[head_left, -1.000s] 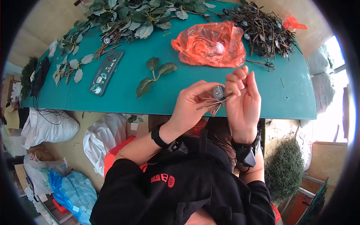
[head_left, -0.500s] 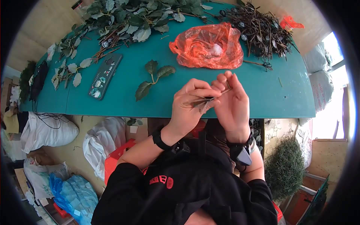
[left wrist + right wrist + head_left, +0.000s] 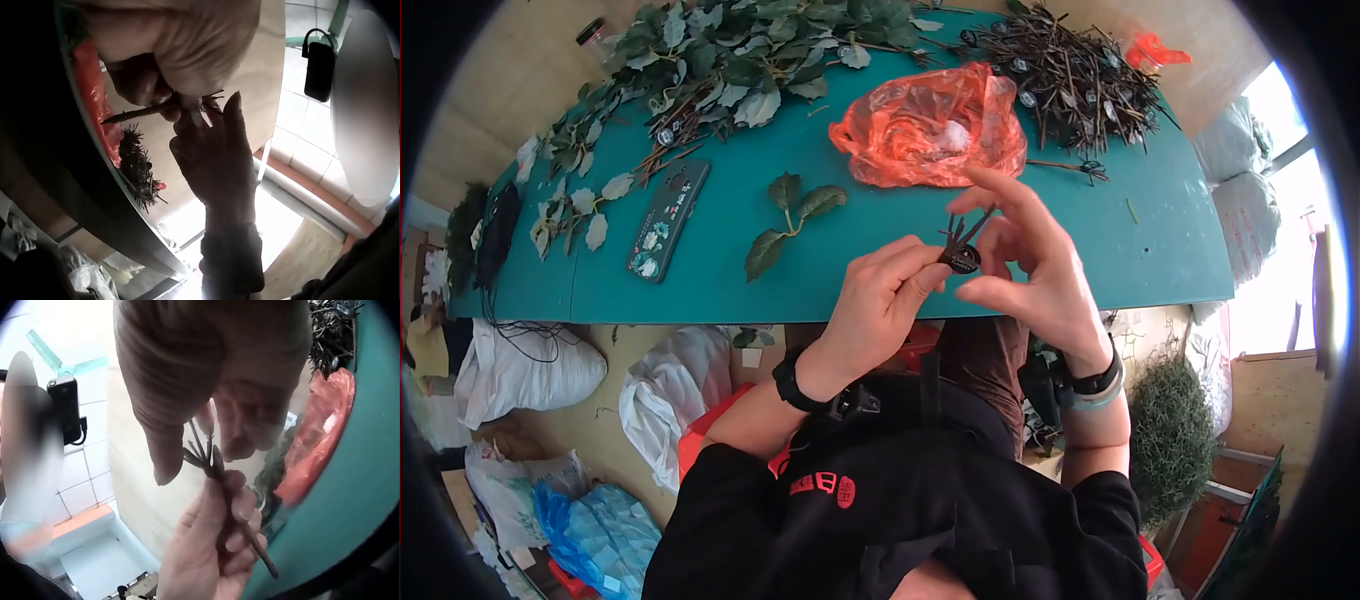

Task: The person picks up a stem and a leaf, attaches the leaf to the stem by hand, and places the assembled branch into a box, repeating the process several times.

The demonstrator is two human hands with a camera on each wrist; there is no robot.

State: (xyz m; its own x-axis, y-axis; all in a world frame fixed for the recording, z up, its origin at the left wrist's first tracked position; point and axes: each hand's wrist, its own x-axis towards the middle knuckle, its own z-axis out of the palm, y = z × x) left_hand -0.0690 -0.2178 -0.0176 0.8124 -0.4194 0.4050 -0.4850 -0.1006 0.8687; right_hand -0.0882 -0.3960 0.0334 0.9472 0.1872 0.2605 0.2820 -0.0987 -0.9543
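Note:
My left hand [image 3: 885,295] grips a brown, artificial-looking branched stem [image 3: 956,235] between thumb and fingers, over the table's near edge. Its thin prongs point up toward my right hand, and a dark round tag [image 3: 966,260] hangs at the fork. In the right wrist view the long bare end of the stem [image 3: 262,553] sticks out below the left fingers. My right hand [image 3: 1040,265] is close beside the prongs, thumb and fingers spread apart around them. From the right wrist, its fingertips [image 3: 237,449] hang just over the prong tips, which they partly hide.
A three-leaf sprig [image 3: 792,225] and a phone in a flowered case [image 3: 665,222] lie left on the green table [image 3: 730,290]. Farther back are a crumpled red plastic bag [image 3: 880,110], a heap of brown stems [image 3: 1075,85] and a pile of leafy branches [image 3: 750,50].
The stem in my left hand has turned, so its prongs now point away from my body instead of left. My right hand has let go of its end, turned over and spread its fingers.

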